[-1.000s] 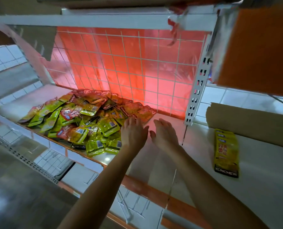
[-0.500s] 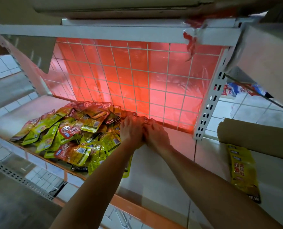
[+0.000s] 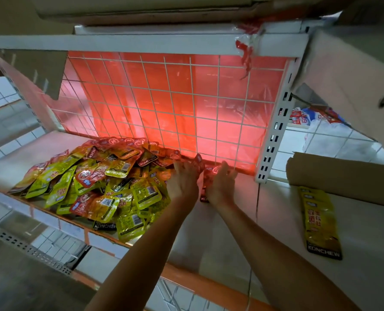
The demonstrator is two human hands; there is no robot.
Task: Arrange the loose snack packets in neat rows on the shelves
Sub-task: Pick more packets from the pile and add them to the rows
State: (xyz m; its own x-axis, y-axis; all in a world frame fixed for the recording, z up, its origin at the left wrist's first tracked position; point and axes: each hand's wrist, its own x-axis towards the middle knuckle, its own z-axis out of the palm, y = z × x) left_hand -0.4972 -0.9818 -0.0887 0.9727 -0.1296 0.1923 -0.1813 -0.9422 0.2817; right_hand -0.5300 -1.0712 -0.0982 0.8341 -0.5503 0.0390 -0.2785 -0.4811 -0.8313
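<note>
A white shelf point(image 3: 209, 232) with an orange front edge fills most of the view, backed by a white wire grid point(image 3: 175, 97) with red film glowing behind it. A slotted white upright point(image 3: 274, 135) closes the shelf on the right, and beyond it lies a second shelf point(image 3: 370, 254).

On the left half of the main shelf sits a loose pile of snack packets point(image 3: 101, 180), yellow, green and red, overlapping at all angles, some hanging over the near edge. At the far side of the right-hand shelf a cardboard roll point(image 3: 343, 176) lies on its side, and just in front of it a row of yellow packets point(image 3: 318, 221) runs from far to near in an overlapping line.

Both arms reach in from the near side to the far edge of the main shelf, just right of the pile. The left hand point(image 3: 182, 182) and the right hand point(image 3: 220, 185) lie close together, backs up, fingers stretched toward the grid rather than clenched. Between them is a small stack of red packets point(image 3: 206, 173), touched by both hands and pressed from either side, with its far end against the foot of the grid.
</note>
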